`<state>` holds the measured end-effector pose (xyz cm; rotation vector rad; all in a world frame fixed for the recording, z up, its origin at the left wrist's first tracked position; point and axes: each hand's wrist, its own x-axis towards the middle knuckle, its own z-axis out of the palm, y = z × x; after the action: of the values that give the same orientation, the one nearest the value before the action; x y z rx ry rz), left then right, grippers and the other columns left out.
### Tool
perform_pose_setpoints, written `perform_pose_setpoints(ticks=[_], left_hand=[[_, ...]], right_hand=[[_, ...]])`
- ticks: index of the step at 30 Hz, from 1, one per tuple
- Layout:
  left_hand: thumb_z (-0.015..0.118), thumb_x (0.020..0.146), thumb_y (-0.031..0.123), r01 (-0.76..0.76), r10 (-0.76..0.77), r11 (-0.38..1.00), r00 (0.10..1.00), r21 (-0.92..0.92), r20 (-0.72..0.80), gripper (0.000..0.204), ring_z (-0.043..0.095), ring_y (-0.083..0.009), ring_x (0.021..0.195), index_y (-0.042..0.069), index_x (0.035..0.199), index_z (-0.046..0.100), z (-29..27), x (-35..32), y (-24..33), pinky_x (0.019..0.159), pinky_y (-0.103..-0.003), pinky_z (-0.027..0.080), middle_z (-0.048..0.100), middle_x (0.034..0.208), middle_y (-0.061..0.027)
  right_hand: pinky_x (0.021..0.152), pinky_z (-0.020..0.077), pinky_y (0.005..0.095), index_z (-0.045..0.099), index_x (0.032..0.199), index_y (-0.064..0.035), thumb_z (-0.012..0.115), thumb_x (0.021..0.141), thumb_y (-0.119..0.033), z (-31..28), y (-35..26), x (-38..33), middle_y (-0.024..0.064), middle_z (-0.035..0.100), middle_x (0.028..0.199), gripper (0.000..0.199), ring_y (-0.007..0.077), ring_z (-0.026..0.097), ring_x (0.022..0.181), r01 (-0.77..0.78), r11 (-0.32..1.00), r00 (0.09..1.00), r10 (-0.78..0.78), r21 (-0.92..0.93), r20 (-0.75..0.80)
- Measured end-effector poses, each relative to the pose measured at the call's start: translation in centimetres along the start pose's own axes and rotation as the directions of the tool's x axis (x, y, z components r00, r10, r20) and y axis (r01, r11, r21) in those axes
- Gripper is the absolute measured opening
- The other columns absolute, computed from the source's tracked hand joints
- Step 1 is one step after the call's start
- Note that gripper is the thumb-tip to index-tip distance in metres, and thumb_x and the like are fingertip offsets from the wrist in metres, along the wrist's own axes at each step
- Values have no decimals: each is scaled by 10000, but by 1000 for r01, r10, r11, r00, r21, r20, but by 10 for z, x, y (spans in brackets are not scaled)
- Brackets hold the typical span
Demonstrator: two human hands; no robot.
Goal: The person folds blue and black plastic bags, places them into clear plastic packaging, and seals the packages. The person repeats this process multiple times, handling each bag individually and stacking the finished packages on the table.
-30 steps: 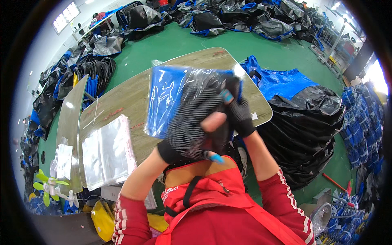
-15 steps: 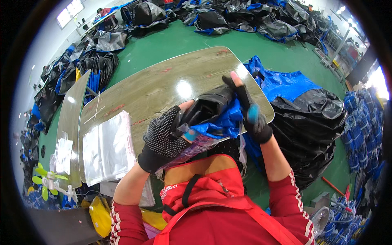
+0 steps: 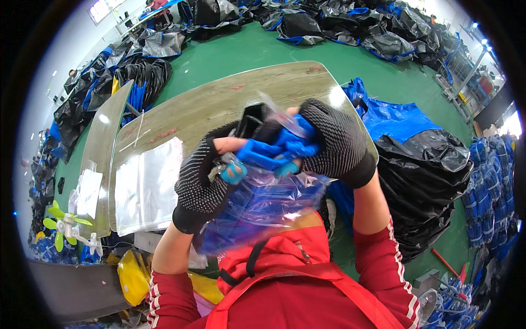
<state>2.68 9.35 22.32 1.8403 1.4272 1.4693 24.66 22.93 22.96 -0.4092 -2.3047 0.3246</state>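
A folded blue and black plastic sheet sits partly inside a clear plastic bag, held over the near edge of the table. My left hand, in a black dotted glove with bare fingertips and blue tape, is closed on the left side of the bag's mouth and the sheet. On the other side my right hand, gloved alike, has its fingers curled round the sheet's top and the bag's rim. The sheet's lower part shows blue through the bag. Motion blurs some of the fingertips.
The wood-patterned table bears a stack of clear plastic bags on its left. A large black and blue pile of sheets stands at the right. Farther right are blue bundles. A small green fan stands lower left.
The bundle has turned so its blue part faces me, and the clear bag now hangs down over my apron. My right hand has closed from spread fingers onto the sheet and bag.
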Motion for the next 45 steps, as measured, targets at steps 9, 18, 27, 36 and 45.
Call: perform_pose_setpoints(ticks=[9, 18, 27, 36, 45], left_hand=[[573, 971, 154, 277, -302, 947, 942, -164, -147, 137, 516, -72, 831, 26, 926, 582, 20, -36, -106, 773, -240, 443, 595, 903, 5], [568, 973, 211, 413, -449, 830, 893, -375, -10, 144, 486, -44, 786, 68, 951, 576, 15, -53, -169, 690, -208, 409, 641, 1044, -15], [559, 985, 166, 361, -397, 882, 915, -303, -66, 105, 499, -71, 816, 63, 983, 539, 8, -85, -217, 732, -227, 438, 533, 897, 7], [595, 960, 161, 474, -474, 802, 875, -362, 96, 127, 523, -83, 923, 40, 990, 572, 13, -79, -216, 844, -240, 439, 579, 995, -11], [625, 936, 162, 543, -461, 792, 832, -280, 308, 120, 525, -88, 995, 54, 952, 575, -10, -68, -202, 898, -248, 426, 605, 1029, 0]], right_hand=[[769, 521, 395, 680, 1096, -59, 687, 846, -430, 131, 46, -23, 184, 694, 928, 447, 301, 685, 841, -286, 849, 953, 207, 444, 220], [729, 524, 302, 679, 954, -37, 660, 864, -143, 106, 160, 0, 81, 675, 863, 141, 159, 632, 764, -477, 748, 805, 582, 462, -110], [1049, 421, 391, 466, 1422, -141, 640, 929, -294, 132, 134, -113, 107, 532, 1385, 545, 239, 530, 1243, -427, 736, 876, 194, 525, 442], [810, 521, 409, 670, 1001, -116, 646, 844, -300, 180, 82, -35, 149, 694, 947, 243, 302, 671, 897, -610, 775, 747, 494, 164, 446], [821, 532, 365, 702, 922, -88, 785, 748, -139, 111, 77, -132, 127, 678, 1105, 199, 294, 652, 975, -263, 937, 959, 228, 230, 166]])
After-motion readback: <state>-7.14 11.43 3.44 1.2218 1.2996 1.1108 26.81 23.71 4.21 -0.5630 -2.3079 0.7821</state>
